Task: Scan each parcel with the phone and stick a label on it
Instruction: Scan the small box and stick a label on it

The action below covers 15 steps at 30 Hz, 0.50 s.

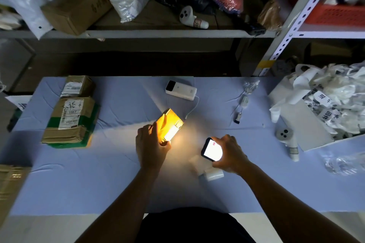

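1. Nearest up, a white label roll (215, 174) sits on the blue table (79, 183), right under the right hand (230, 153), which grips the lit phone (212, 150).
2. Left hand (151, 145) holds a small parcel (169, 124) tilted up mid-table, glowing in bright light.
3. Farther left: two taped boxes (73, 118). Far centre: a power bank (180, 90).

I log two bare hands in the head view: the left hand (151, 145) and the right hand (230, 153). Each runs into a bare forearm, the left forearm (122, 203) and the right forearm (276, 199), both uncovered as far as the lower frame edge. Between them, at bottom centre, a dark garment (189, 227) covers the torso. It reads black and plain, with a rounded upper outline. In the dim light I cannot make out its fabric or seams.
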Motion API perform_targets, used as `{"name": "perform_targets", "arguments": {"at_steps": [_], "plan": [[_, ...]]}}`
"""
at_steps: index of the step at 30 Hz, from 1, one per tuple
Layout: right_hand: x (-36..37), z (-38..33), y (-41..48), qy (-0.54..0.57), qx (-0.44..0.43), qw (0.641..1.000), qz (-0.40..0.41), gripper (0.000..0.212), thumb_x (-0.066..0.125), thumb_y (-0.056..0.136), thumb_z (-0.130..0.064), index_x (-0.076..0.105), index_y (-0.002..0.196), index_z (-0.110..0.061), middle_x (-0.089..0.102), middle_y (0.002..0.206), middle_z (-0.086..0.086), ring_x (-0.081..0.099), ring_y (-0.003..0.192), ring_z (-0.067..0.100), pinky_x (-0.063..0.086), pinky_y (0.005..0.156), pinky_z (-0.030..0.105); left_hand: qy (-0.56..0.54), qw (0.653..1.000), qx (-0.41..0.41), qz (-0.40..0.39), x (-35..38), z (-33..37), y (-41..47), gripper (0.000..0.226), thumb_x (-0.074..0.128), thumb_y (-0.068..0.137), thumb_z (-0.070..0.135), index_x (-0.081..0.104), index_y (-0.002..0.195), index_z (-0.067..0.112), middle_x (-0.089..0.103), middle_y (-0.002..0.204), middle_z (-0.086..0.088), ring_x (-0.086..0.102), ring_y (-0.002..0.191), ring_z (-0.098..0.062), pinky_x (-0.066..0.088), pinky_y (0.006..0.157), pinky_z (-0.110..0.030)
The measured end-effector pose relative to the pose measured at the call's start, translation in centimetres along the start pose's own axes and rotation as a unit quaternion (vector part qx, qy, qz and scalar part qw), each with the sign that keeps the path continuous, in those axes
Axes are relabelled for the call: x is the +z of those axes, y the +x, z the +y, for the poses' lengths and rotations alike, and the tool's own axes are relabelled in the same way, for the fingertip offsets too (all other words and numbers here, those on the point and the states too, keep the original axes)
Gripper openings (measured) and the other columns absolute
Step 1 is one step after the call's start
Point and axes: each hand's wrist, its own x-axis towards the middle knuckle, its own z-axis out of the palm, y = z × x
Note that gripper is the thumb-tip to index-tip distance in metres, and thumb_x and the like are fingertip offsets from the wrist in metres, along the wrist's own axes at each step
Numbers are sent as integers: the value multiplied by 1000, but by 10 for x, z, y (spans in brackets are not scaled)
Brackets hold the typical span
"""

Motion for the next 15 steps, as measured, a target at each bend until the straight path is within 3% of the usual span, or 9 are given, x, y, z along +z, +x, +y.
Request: {"name": "perform_targets", "arguments": {"at_steps": [15], "plan": [[-12,-12,-14,-38,6,999,22,97,83,72,-48,32,153,-35,40,142,0,32,132,22,35,108,46,1,999,27,33,5,-4,3,74,87,59,18,58,127,10,57,117,-13,50,108,-33,47,84,-44]]}}
